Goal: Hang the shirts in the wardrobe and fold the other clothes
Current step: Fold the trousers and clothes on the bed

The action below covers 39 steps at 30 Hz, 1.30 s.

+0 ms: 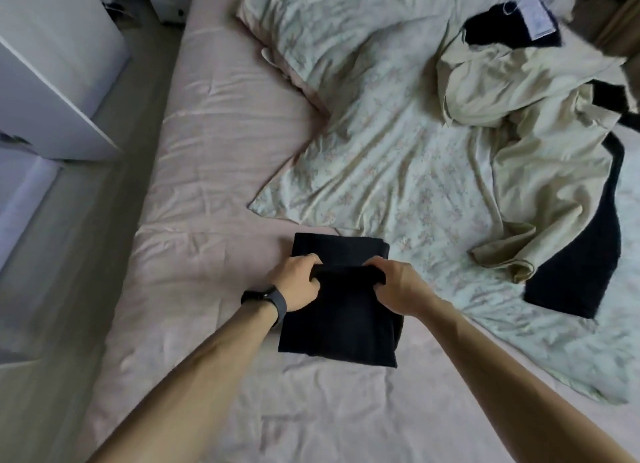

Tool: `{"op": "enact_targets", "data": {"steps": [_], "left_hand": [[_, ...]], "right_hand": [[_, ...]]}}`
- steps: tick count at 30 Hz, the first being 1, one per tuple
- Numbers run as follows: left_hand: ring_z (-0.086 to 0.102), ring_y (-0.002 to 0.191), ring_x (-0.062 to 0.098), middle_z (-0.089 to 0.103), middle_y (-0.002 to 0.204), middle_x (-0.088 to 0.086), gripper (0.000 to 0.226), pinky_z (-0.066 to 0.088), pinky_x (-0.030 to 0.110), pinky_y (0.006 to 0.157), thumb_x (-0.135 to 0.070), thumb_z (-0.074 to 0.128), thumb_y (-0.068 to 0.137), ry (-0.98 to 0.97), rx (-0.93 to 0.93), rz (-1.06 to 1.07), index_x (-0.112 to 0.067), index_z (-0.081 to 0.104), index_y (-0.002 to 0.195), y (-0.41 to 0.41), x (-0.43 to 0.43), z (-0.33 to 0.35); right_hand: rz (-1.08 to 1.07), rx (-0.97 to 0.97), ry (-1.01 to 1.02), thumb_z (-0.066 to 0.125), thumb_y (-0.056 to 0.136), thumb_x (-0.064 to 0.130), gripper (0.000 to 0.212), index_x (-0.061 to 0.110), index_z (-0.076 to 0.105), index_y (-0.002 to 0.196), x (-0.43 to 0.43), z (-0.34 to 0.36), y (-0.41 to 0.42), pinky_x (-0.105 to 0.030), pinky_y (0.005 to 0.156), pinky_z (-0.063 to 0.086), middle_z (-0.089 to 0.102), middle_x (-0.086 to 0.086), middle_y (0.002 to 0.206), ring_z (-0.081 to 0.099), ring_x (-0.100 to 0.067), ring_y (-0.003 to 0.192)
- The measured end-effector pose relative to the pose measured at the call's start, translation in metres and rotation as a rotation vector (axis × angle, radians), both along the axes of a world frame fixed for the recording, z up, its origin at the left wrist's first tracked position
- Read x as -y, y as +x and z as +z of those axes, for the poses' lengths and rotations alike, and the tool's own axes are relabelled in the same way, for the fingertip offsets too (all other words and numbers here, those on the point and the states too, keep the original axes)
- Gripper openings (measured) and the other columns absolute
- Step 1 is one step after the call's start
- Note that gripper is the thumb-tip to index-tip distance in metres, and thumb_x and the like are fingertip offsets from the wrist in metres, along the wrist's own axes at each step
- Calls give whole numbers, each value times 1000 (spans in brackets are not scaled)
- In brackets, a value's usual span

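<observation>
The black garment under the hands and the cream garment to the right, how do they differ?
The black garment is dark and folded into a neat rectangle; the cream garment is pale and lies crumpled. The left hand and right hand grip the black garment; no hand touches the cream garment. Both lie on the bed.

Garment label (pixel 538 17): print apparently illegible.

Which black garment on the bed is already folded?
The black garment on the pink sheet, a neat rectangle gripped by the left hand and right hand. The other black fabric lies loose by the beige garment.
</observation>
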<state>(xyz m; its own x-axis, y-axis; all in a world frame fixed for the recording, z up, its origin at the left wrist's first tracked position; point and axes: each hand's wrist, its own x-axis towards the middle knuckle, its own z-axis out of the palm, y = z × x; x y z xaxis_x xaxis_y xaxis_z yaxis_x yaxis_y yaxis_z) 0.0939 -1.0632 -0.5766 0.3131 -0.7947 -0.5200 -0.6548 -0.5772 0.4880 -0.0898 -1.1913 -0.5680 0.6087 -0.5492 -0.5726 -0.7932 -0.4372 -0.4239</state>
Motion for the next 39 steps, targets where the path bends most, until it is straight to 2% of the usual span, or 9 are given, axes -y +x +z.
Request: {"op": "enact_targets", "data": {"steps": [6, 10, 14, 20, 27, 30, 32, 35, 39], "left_hand": [[60, 98, 27, 63, 116, 7, 27, 42, 31, 71, -18, 52, 101, -116, 129, 177, -13, 48, 127, 34, 62, -63], [56, 109, 30, 50, 133, 10, 39, 51, 40, 83, -18, 54, 97, -178, 384, 107, -14, 45, 135, 29, 67, -102], [28, 148, 30, 27, 162, 8, 63, 29, 53, 116, -30, 48, 91, -413, 552, -79, -20, 38, 153, -19, 35, -117], [7, 154, 23, 8, 167, -6, 64, 14, 55, 120, -46, 36, 96, -267, 506, -131, -36, 20, 158, -32, 15, -166], [6, 154, 26, 2, 168, -3, 66, 21, 59, 119, -54, 39, 96, -278, 474, -106, -42, 16, 157, -21, 21, -185], [25, 146, 42, 6, 165, 16, 75, 31, 58, 112, -57, 54, 91, -233, 461, 215, -39, 22, 157, -33, 4, -169], [38, 130, 46, 20, 158, 22, 80, 43, 53, 99, -64, 54, 88, -165, 393, 386, -42, 18, 157, -41, -6, -163], [49, 95, 37, 51, 120, 18, 80, 50, 45, 78, -72, 43, 87, -136, 413, 319, -48, 10, 156, -44, -12, -156], [49, 72, 33, 48, 99, 17, 79, 51, 42, 64, -71, 48, 87, -150, 480, 290, -48, 16, 155, -42, 6, -154]], "right_hand": [[-103, 128, -283, 47, 103, 29, 36, 34, 49, 138, 50, -73, 24, -41, 77, 55, 57, 0, 120, 62, -28, 103], [-44, 19, -480, 47, 102, 28, 47, 29, 39, 148, 50, -115, 37, -44, 96, 47, 50, -6, 139, 50, -31, 123], [-63, 171, -690, 48, 96, 29, 62, 20, 35, 155, 9, -132, 28, -51, 119, 25, 30, -14, 162, 23, -34, 151], [-57, 141, -563, 36, 101, 45, 62, 34, 19, 160, -22, -169, 14, -56, 123, 13, 8, -3, 169, 3, -25, 156], [-146, 156, -455, 33, 102, 54, 63, 41, 8, 159, -14, -187, 16, -59, 121, 2, -7, 4, 169, -11, -18, 155], [-365, 180, -452, 47, 100, 54, 71, 36, 15, 160, -35, -175, 8, -59, 120, 9, -4, -6, 169, -3, -28, 155], [-479, 133, -448, 47, 98, 58, 72, 38, 16, 159, -47, -172, 6, -57, 114, 28, 4, -12, 168, 21, -38, 149], [-488, 40, -438, 41, 99, 62, 71, 40, 12, 159, -55, -166, 13, -52, 93, 46, 16, -17, 164, 47, -42, 122], [-468, -4, -437, 30, 99, 64, 70, 42, -1, 158, -55, -162, 23, -52, 86, 50, 10, -13, 165, 40, -39, 126]]}}
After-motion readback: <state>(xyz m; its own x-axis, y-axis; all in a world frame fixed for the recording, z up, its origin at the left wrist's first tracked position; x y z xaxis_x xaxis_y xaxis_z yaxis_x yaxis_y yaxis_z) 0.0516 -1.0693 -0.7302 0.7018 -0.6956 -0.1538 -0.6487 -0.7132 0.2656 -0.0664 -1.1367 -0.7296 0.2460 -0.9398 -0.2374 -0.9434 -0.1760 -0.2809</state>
